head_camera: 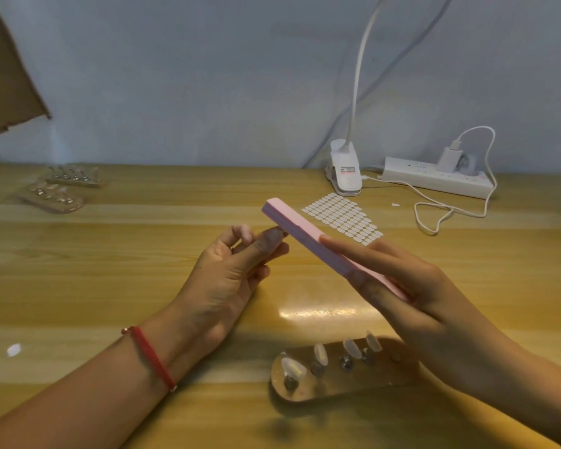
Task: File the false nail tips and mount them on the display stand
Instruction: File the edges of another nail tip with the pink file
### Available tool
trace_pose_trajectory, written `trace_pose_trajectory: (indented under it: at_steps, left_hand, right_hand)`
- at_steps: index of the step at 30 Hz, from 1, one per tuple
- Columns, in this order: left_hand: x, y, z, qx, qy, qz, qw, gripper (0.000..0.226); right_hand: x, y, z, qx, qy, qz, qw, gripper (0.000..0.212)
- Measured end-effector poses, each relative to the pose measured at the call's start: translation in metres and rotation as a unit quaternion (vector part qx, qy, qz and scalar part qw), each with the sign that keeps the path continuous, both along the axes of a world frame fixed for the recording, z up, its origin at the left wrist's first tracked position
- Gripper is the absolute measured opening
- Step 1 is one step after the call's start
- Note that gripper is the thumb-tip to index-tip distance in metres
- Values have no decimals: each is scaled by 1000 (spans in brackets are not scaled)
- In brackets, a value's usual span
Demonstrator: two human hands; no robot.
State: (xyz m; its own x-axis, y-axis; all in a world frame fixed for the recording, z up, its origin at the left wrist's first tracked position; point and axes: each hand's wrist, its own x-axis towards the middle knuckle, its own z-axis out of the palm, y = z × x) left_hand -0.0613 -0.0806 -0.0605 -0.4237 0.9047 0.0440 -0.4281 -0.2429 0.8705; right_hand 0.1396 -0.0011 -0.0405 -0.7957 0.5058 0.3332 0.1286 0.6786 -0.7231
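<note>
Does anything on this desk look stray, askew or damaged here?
Minor only: one small white dot lies loose on the table, apart from the adhesive sheet, and a white fleck sits alone at far left. The tips on the near display stand lean at differing angles. No damage visible.

Wooden table [94, 270]: display stand [353, 385] at five o'clock, adhesive-tab sheet [342, 218] and clip lamp [345, 171] at one, power strip [434, 180] at two.
</note>
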Motion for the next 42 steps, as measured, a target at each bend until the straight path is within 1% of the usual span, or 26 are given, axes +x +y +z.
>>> trace_pose_trajectory:
  at_steps: [4, 8, 9, 12, 13, 16, 18, 20, 21, 23, 24, 25, 27, 28, 29, 30, 31, 32, 34, 35, 38, 39, 40, 42]
  left_hand:
    - [-1, 2, 0, 1, -14, 6, 1000, 35]
    - [5, 1, -4, -21, 43, -32, 998, 45]
    - [6, 1, -4, -22, 39, -43, 998, 46]
    - [1, 4, -2, -3, -35, -31, 999, 40]
    - [1, 4, -1, -7, -34, -21, 999, 42]
    - [7, 4, 0, -50, 26, -32, 998, 51]
    - [5, 5, 1, -51, 4, -31, 998, 57]
    - [1, 7, 0, -33, -20, -6, 999, 54]
    - [3, 6, -1, -34, -6, -6, 999, 50]
    - [9, 5, -2, -42, 28, -43, 998, 35]
    - [10, 5, -2, -35, 24, -57, 997, 33]
    - [8, 7, -1, -23, 9, -52, 998, 35]
    - [3, 9, 0, 1, -26, -8, 1000, 36]
    - [5, 7, 0, 3, -13, -2, 1000, 40]
    - [9, 5, -1, -4, 25, -13, 1000, 45]
    - [14, 2, -1, -12, 55, -34, 998, 49]
    - [17, 1, -3, -11, 67, -54, 996, 50]
    - [17, 1, -2, -6, 58, -55, 997, 49]
    - [10, 4, -1, 11, 12, -9, 1000, 51]
    - [8, 5, -3, 17, 10, -5, 1000, 49]
    - [19, 1, -5, 9, 80, -89, 993, 53]
    - [17, 2, -7, 11, 90, -92, 992, 47]
    - [14, 3, -3, 13, 74, -70, 995, 43]
    - [6, 8, -3, 20, 16, -10, 1000, 46]
  right_hand:
    - [1, 0, -1, 0, -2, 1, 1000, 44]
    - [-4, -2, 0, 10, -1, -2, 1000, 45]
    - [-4, -2, 1, 11, 1, -4, 1000, 45]
    - [-4, -3, 3, 22, 7, -8, 1000, 45]
    - [-4, -4, 4, 21, 8, -7, 1000, 44]
    - [-6, -3, 6, -6, 13, -2, 1000, 44]
    - [-6, 0, 7, -32, 12, -1, 999, 39]
    - [-5, 1, 6, -40, 9, 2, 999, 35]
    - [-5, 1, 5, -38, 9, 1, 999, 36]
    - [-5, 1, 6, -36, 14, -4, 999, 36]
    - [-5, 2, 7, -37, 17, -5, 999, 39]
    - [-5, 3, 7, -36, 19, -4, 999, 40]
    - [-4, 2, 7, -28, 16, -1, 999, 39]
    - [-4, 0, 5, -28, 15, 3, 999, 38]
    - [-3, -1, 5, -26, 17, 7, 1000, 38]
    - [-3, -2, 5, -19, 21, 8, 1000, 39]
    - [-2, -2, 6, -11, 26, 5, 1000, 40]
    - [-1, -2, 8, -6, 29, 1, 1000, 41]
    - [1, -3, 9, 1, 29, -1, 1000, 41]
    - [1, -5, 9, 1, 29, 1, 1000, 41]
    - [-2, -8, 10, 8, 28, 8, 1000, 42]
    - [-2, -7, 11, 8, 26, 8, 1000, 41]
    - [-1, -6, 11, 5, 25, 7, 1000, 41]
    - [0, -5, 11, -8, 29, 7, 1000, 41]
